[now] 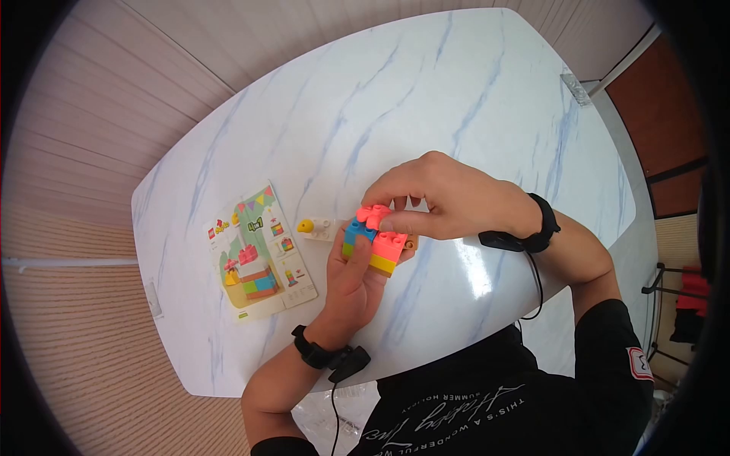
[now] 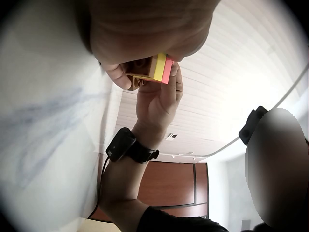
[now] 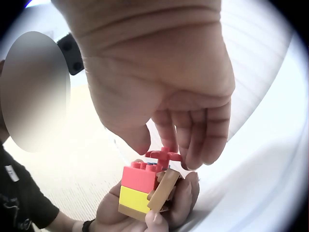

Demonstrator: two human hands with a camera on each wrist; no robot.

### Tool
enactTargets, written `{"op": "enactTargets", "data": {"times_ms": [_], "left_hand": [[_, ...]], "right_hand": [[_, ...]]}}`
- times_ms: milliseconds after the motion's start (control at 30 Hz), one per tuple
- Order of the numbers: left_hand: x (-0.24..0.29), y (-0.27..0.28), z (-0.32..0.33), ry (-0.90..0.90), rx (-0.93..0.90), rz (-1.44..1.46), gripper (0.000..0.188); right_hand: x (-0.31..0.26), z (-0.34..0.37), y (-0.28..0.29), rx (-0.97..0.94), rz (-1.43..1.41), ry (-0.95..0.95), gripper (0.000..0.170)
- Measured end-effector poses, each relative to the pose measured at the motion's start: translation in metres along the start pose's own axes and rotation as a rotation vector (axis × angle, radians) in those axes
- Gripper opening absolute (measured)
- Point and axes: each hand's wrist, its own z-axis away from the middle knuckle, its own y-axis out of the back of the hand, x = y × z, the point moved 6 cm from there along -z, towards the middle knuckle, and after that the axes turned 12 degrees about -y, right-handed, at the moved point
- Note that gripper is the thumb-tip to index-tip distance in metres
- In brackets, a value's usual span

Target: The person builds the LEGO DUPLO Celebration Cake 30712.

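Observation:
My left hand (image 1: 352, 287) grips a small stack of toy building bricks from below, its thumb lying along the near side. In the stack show a blue brick (image 1: 354, 229), a pink brick (image 3: 139, 178) and a yellow brick (image 3: 134, 199) under the pink one. A tan brick (image 3: 164, 189) leans at a slant against the stack's side, held by the left fingers. On top sits a pinkish-red flower-shaped brick (image 3: 165, 155). My right hand (image 1: 452, 197) reaches over from the right and pinches this flower brick between thumb and index finger.
Left of the hands, an instruction booklet (image 1: 262, 254) lies on the white marbled table (image 1: 251, 144). Between booklet and stack is a white brick (image 1: 323, 229) with a yellow piece (image 1: 306, 226) at its end. Cables hang from both wrist cameras.

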Motion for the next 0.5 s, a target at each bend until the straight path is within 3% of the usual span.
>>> {"op": "enactTargets", "data": {"times_ms": [200, 267, 400, 500], "left_hand": [[-0.0003, -0.0012, -0.0006, 0.009, -0.002, -0.004, 0.049], [0.0013, -0.0035, -0.002, 0.015, 0.06, 0.045, 0.039], [0.0004, -0.0011, -0.0002, 0.008, 0.021, -0.012, 0.049], [0.0002, -0.0002, -0.0002, 0.014, 0.029, -0.018, 0.049]], "right_hand": [[0.0004, 0.001, -0.0033, -0.004, -0.007, -0.061, 0.027], [0.0019, 0.0003, -0.0039, -0.009, -0.008, -0.039, 0.028], [0.0064, 0.0, -0.0041, -0.018, -0.015, 0.064, 0.031], [0.0064, 0.0005, -0.0024, -0.069, -0.059, -0.011, 0.03]]}}
